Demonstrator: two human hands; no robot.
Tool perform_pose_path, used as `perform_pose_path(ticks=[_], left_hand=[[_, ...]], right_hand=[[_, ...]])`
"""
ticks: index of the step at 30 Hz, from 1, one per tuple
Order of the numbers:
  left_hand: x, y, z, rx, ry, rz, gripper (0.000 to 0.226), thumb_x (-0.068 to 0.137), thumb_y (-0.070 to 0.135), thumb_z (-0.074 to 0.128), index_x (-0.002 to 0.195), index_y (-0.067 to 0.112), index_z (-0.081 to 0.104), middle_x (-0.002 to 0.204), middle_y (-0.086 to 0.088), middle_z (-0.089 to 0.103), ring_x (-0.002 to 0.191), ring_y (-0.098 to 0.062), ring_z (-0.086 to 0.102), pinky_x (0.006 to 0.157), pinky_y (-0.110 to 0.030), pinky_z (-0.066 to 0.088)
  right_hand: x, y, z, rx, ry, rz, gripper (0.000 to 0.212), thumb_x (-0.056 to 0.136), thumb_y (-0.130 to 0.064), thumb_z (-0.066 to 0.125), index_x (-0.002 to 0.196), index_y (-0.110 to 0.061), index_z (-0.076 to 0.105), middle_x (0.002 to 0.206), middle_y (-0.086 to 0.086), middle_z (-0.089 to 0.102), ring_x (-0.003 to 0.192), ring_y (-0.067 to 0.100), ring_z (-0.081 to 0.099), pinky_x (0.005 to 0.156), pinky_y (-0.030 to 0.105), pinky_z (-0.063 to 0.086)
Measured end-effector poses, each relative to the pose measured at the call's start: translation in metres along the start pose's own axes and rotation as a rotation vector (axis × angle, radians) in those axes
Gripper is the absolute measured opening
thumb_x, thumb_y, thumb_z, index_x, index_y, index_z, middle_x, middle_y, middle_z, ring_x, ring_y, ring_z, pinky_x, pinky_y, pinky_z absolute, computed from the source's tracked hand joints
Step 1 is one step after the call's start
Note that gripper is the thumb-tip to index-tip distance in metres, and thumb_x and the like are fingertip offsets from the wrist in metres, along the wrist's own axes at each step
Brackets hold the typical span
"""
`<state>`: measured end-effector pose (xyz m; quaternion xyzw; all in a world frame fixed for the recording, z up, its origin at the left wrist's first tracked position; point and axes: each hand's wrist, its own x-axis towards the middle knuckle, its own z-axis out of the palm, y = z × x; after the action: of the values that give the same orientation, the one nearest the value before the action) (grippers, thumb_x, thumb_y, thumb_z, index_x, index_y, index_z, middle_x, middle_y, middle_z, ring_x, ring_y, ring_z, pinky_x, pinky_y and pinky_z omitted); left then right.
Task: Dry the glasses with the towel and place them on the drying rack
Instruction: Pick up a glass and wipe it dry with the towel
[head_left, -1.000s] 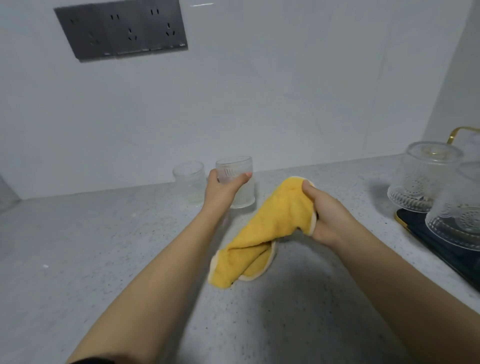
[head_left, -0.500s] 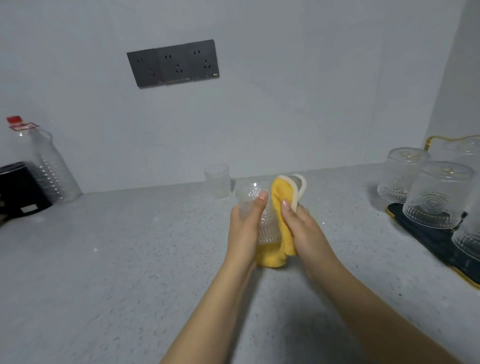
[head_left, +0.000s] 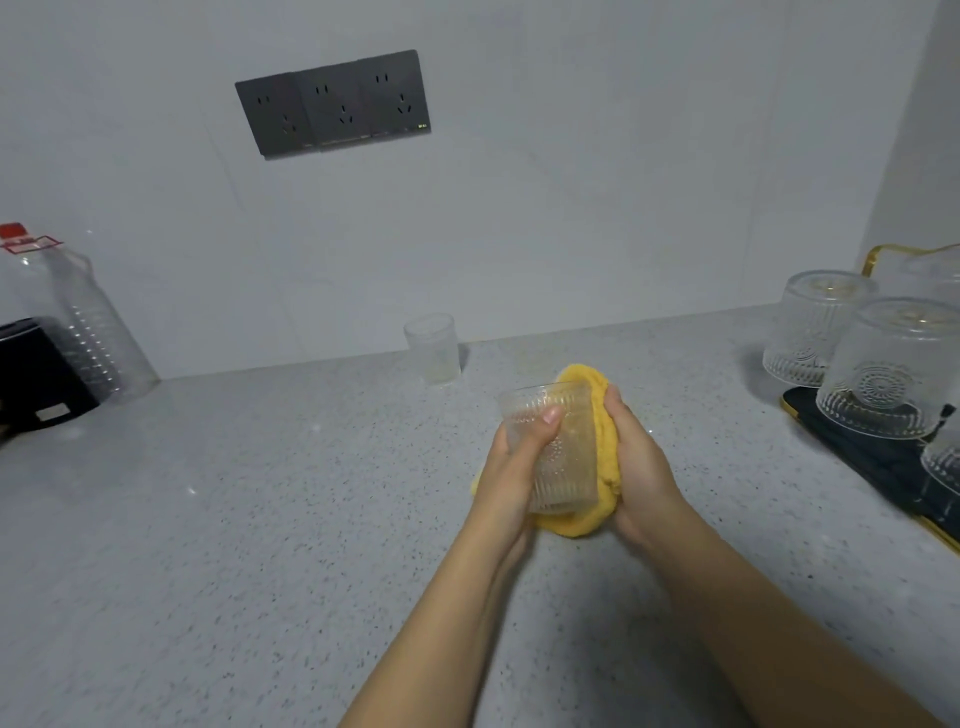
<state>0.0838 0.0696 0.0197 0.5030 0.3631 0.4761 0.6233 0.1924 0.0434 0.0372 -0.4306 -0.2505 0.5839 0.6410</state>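
While left hand (head_left: 511, 470) gripped glass (head_left: 553, 447), right hand (head_left: 641, 470) pressed towel (head_left: 605, 457) against its right side, glass between hands.

ribbed clear glass (head_left: 558, 457), fluffy cloth towel (head_left: 605, 452), speckled matt counter (head_left: 260, 519).

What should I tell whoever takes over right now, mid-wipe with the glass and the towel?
Left hand: grips the ribbed glass, held upright above the counter.
Right hand: grips the yellow towel, pressed against the glass's right side and base.
Done: at least three glasses upside down on the drying rack at right, among them the nearer one and the farther one.
Left: finish drying the held glass and rack it, then dry the small glass standing by the wall and rack it too.
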Motion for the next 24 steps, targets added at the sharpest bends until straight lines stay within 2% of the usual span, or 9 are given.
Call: perform_pose_path(ticks=[3,6,9,11,13,16,18,21,24], left_hand=[[0.0,0.005,0.0,0.026,0.064,0.013,0.062,0.08,0.052,0.066,0.128,0.013,0.057,0.117,-0.007,0.069,0.098,-0.018,0.07,0.076,-0.023,0.056],[0.003,0.004,-0.002,0.163,0.132,0.087,0.056,0.093,0.044,0.058,0.137,0.012,0.044,0.117,0.009,0.057,0.079,0.01,0.06,0.058,-0.001,0.044],[0.003,0.001,0.004,0.194,0.126,0.135,0.069,0.078,0.051,0.074,0.121,-0.001,0.057,0.101,-0.008,0.071,0.081,-0.004,0.071,0.063,-0.014,0.051],[0.003,-0.001,0.004,0.152,0.109,0.125,0.07,0.071,0.051,0.076,0.116,0.0,0.063,0.105,-0.016,0.073,0.093,-0.024,0.072,0.072,-0.026,0.056],[0.001,-0.004,0.005,0.093,0.089,0.138,0.059,0.073,0.046,0.074,0.114,0.004,0.065,0.106,-0.015,0.073,0.098,-0.028,0.071,0.078,-0.032,0.058],[0.001,-0.006,0.005,0.023,0.082,0.071,0.067,0.066,0.05,0.076,0.118,0.01,0.063,0.113,-0.014,0.071,0.105,-0.029,0.069,0.09,-0.044,0.056],[0.004,-0.004,0.004,0.07,0.087,0.054,0.071,0.067,0.062,0.074,0.119,0.015,0.062,0.12,-0.015,0.067,0.108,-0.026,0.067,0.091,-0.042,0.055],[0.005,0.001,0.003,0.214,0.175,0.111,0.063,0.077,0.066,0.064,0.116,0.016,0.06,0.113,-0.003,0.066,0.097,-0.002,0.066,0.078,-0.018,0.053],[0.001,-0.003,0.006,0.238,0.233,0.151,0.086,0.067,0.065,0.067,0.131,0.011,0.05,0.118,-0.001,0.065,0.108,-0.015,0.065,0.084,-0.023,0.054]], right_hand=[[-0.005,0.005,0.001,-0.012,-0.034,-0.041,0.048,0.09,-0.053,0.045,0.116,-0.017,0.063,0.105,0.009,0.072,0.098,0.026,0.068,0.091,0.047,0.051],[-0.014,0.014,0.002,-0.261,-0.083,-0.198,0.049,0.083,-0.059,0.039,0.125,-0.036,0.05,0.115,-0.008,0.065,0.107,0.015,0.062,0.099,0.04,0.046],[-0.023,0.017,0.006,-0.444,-0.08,-0.297,0.033,0.087,-0.056,0.032,0.117,-0.047,0.043,0.109,-0.018,0.059,0.104,0.006,0.058,0.093,0.027,0.046],[-0.018,0.016,0.006,-0.354,-0.001,-0.242,0.029,0.092,-0.055,0.031,0.108,-0.042,0.051,0.101,-0.012,0.063,0.099,0.013,0.061,0.092,0.034,0.048],[-0.01,0.009,0.005,-0.208,0.077,-0.114,0.04,0.094,-0.054,0.035,0.101,-0.026,0.062,0.093,-0.002,0.069,0.092,0.02,0.065,0.088,0.039,0.051],[-0.003,0.007,-0.002,-0.063,0.072,-0.037,0.045,0.094,-0.05,0.041,0.1,-0.016,0.069,0.093,0.009,0.074,0.091,0.026,0.069,0.088,0.046,0.052],[-0.006,0.01,-0.002,-0.057,0.034,-0.044,0.044,0.093,-0.052,0.04,0.1,-0.019,0.068,0.095,0.007,0.074,0.092,0.025,0.069,0.09,0.046,0.052],[-0.014,0.016,0.002,-0.202,0.022,-0.107,0.04,0.09,-0.058,0.036,0.102,-0.03,0.063,0.102,-0.005,0.07,0.101,0.019,0.065,0.097,0.043,0.047],[-0.026,0.022,0.007,-0.451,-0.032,-0.288,0.058,0.084,-0.059,0.028,0.133,-0.033,0.044,0.119,-0.013,0.053,0.114,0.009,0.051,0.098,0.027,0.038]])
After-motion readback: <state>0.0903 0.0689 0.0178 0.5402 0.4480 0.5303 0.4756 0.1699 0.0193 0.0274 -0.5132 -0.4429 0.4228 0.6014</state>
